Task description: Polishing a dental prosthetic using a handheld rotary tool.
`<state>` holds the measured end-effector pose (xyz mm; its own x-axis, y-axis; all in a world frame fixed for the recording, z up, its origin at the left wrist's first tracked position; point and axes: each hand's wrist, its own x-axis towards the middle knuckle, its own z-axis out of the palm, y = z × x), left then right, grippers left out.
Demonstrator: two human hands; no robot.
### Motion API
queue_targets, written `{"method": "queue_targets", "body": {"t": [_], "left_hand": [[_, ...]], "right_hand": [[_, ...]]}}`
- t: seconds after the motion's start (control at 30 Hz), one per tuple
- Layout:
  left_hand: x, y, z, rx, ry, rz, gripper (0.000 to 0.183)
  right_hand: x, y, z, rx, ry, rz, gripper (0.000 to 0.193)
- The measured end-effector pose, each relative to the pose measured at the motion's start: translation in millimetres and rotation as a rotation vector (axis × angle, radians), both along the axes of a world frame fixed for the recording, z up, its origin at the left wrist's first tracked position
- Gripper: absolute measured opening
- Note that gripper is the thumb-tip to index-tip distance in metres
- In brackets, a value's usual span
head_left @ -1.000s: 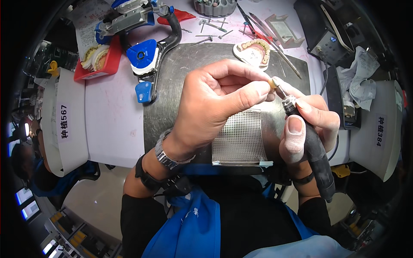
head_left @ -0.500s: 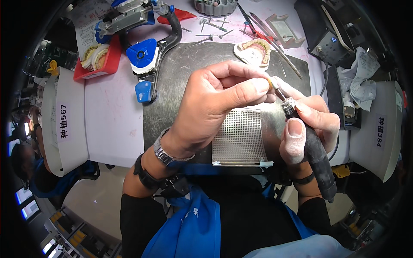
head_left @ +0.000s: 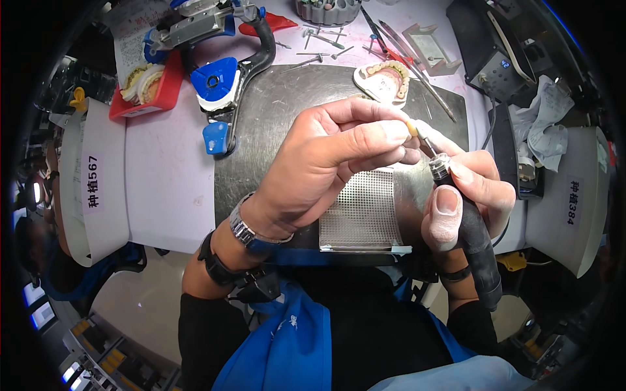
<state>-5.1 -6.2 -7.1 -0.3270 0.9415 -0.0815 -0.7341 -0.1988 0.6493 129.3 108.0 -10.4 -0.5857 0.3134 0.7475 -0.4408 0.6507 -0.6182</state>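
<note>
My left hand (head_left: 345, 140) pinches a small yellowish dental crown (head_left: 412, 128) between thumb and fingertips. In my right hand (head_left: 473, 189) is a black dental handpiece (head_left: 479, 244), gripped like a pen, with its bur (head_left: 427, 143) pointing up and left at the crown. The bur's tip meets or nearly meets the crown; I cannot tell which. White dust coats my right thumb and fingers. Both hands are above a metal plate (head_left: 261, 111) and a perforated metal grille (head_left: 358, 208). Just beyond them lies a dental model (head_left: 381, 88) with a row of teeth.
At the far left stands a blue-and-black articulator (head_left: 218, 85) beside a red tray (head_left: 134, 107) of dental casts. Loose burs (head_left: 319, 39), a bur holder (head_left: 328, 10) and slim tools (head_left: 430, 85) lie at the back. A control box (head_left: 499, 65) and crumpled paper (head_left: 544, 130) are right.
The crown has turned slightly in my left fingertips, and my left wrist has shifted a little. My right hand keeps the handpiece at almost the same spot.
</note>
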Motion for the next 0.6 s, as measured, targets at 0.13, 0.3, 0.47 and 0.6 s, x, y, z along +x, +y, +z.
{"method": "queue_targets", "body": {"t": [0.13, 0.3, 0.47, 0.6], "left_hand": [[-0.5, 1.2, -0.8, 0.026, -0.009, -0.018, 0.020], [-0.6, -0.2, -2.2, 0.028, 0.053, 0.010, 0.021], [0.7, 0.6, -2.3, 0.049, 0.138, 0.027, 0.021], [0.9, 1.0, -2.8, 0.049, 0.194, 0.058, 0.020]], "right_hand": [[2.8, 2.6, 3.3, -0.011, -0.039, 0.024, 0.026], [2.9, -0.2, 0.2, -0.009, -0.030, 0.004, 0.028], [0.8, -0.7, 0.5, -0.030, -0.013, -0.005, 0.029], [0.9, -0.2, -0.2, -0.034, 0.000, 0.007, 0.028]]}}
